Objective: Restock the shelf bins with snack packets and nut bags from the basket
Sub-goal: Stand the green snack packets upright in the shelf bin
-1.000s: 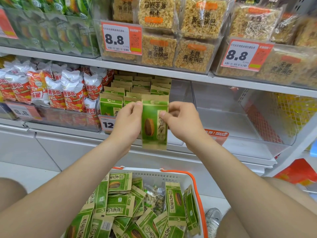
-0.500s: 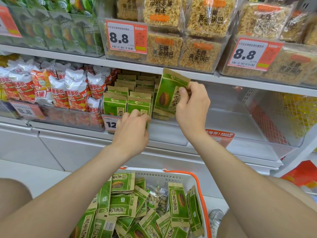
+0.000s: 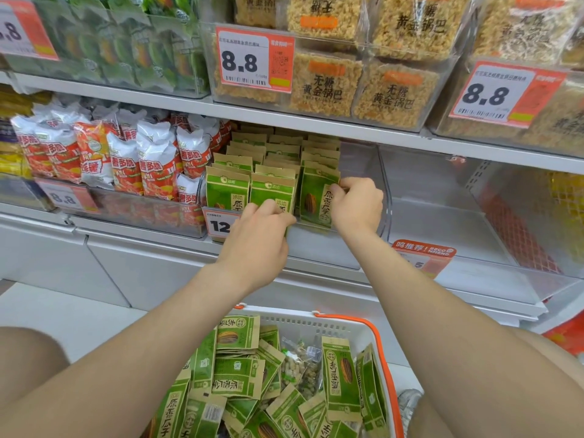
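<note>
A: What are you holding?

B: My right hand [image 3: 357, 203] pinches the upper right edge of a green seed packet [image 3: 316, 197], fingers curled tight on it. The packet stands upright at the front of the right-most of 3 rows.

A: And the other hand?

B: My left hand [image 3: 259, 229] curls its fingers round the lower right edge of the middle packet [image 3: 271, 192], just beside the first, low against the front wall.

A: Where is all this?

B: In a clear bin [image 3: 363, 162] on the lower shelf. A price tag [image 3: 218, 226] starting with 12 hangs on its front, partly hidden by my left hand. Red and white snack bags [image 3: 151, 165] fill the bin to the left, and another clear bin [image 3: 474, 216] sits to the right.

A: And the stock?

B: Below my forearms is the white basket [image 3: 347, 324] with an orange handle. Green packets [image 3: 237, 377] lie piled in it, and 1 clear nut bag [image 3: 300, 365] shows among them.

A: Above?

B: Rice crust packs [image 3: 322, 86] behind an 8.8 tag [image 3: 252, 58].
</note>
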The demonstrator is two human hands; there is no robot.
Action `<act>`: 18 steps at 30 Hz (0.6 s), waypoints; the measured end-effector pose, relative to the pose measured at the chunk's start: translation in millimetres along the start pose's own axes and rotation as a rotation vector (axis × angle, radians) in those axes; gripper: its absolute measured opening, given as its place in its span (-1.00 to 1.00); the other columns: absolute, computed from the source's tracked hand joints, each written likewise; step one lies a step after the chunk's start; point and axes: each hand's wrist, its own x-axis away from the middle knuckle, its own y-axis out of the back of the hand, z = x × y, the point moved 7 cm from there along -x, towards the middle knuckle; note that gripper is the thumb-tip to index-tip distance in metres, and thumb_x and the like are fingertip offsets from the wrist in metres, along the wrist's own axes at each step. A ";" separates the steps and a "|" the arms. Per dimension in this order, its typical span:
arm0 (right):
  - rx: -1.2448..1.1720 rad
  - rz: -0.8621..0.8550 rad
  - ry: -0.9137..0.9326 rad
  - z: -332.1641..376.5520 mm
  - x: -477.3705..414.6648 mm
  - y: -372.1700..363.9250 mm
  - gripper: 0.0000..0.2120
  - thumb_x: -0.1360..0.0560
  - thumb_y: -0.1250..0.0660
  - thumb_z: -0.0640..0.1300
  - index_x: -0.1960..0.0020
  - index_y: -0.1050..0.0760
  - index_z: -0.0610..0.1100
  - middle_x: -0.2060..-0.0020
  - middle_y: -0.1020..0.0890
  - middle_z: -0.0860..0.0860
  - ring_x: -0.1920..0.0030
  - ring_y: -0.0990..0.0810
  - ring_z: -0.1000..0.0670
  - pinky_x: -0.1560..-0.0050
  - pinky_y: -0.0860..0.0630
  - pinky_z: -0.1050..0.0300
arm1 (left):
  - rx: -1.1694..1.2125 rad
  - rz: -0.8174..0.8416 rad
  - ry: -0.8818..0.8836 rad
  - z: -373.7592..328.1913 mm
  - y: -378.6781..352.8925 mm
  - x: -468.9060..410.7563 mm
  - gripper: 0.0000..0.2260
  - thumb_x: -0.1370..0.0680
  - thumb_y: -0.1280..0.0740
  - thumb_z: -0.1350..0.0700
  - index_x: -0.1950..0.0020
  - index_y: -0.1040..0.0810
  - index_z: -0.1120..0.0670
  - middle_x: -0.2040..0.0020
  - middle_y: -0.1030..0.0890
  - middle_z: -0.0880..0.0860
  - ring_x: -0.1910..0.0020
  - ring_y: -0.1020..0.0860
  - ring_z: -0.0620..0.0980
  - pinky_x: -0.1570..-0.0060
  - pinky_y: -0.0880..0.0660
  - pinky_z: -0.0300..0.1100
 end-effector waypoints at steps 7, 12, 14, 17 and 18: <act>-0.040 0.106 -0.107 0.4 -11.4 -17.0 -0.76 -0.57 -0.43 0.04 -0.05 -0.63 -0.14 0.04 -0.66 -0.09 0.03 -0.59 -0.14 0.09 -0.46 0.07 | 0.005 -0.014 -0.011 -0.7 0.0 -2.4 -0.57 -0.64 -0.26 0.21 -0.52 -0.51 0.00 -0.31 -0.49 0.01 -0.22 -0.38 0.12 -0.23 -0.48 0.05; 0.014 0.157 -0.135 -0.8 -7.1 -14.2 -0.68 -0.56 -0.44 0.08 -0.09 -0.44 -0.11 0.00 -0.54 -0.05 0.04 -0.50 -0.11 0.07 -0.46 0.03 | -0.011 -0.002 -0.025 -1.6 -0.2 -0.4 -0.56 -0.65 -0.25 0.20 -0.53 -0.49 0.00 -0.33 -0.48 0.01 -0.22 -0.38 0.11 -0.24 -0.46 0.02; 0.043 0.190 -0.149 -2.4 -4.2 -14.1 -0.65 -0.55 -0.45 0.10 -0.09 -0.42 -0.11 0.01 -0.53 -0.05 0.03 -0.52 -0.12 0.08 -0.48 0.01 | -0.015 0.008 -0.036 -1.7 -0.6 0.7 -0.56 -0.64 -0.25 0.20 -0.54 -0.48 0.00 -0.34 -0.47 0.01 -0.22 -0.37 0.11 -0.24 -0.46 0.02; 0.101 0.226 -0.168 -4.9 -1.8 -13.2 -0.62 -0.52 -0.47 0.13 -0.08 -0.45 -0.13 0.02 -0.58 -0.06 0.02 -0.59 -0.15 0.12 -0.52 0.01 | -0.027 0.027 -0.041 -0.3 -0.5 1.5 -0.55 -0.64 -0.27 0.18 -0.54 -0.46 0.00 -0.34 -0.46 0.00 -0.24 -0.38 0.10 -0.21 -0.50 0.06; 0.118 0.231 -0.168 -5.6 -1.4 -11.5 -0.63 -0.51 -0.47 0.14 -0.05 -0.47 -0.13 0.03 -0.60 -0.07 0.03 -0.61 -0.16 0.14 -0.52 0.01 | -0.028 0.028 -0.043 -0.1 -1.2 1.8 -0.55 -0.63 -0.27 0.18 -0.54 -0.46 0.00 -0.34 -0.46 0.00 -0.25 -0.38 0.10 -0.20 -0.51 0.07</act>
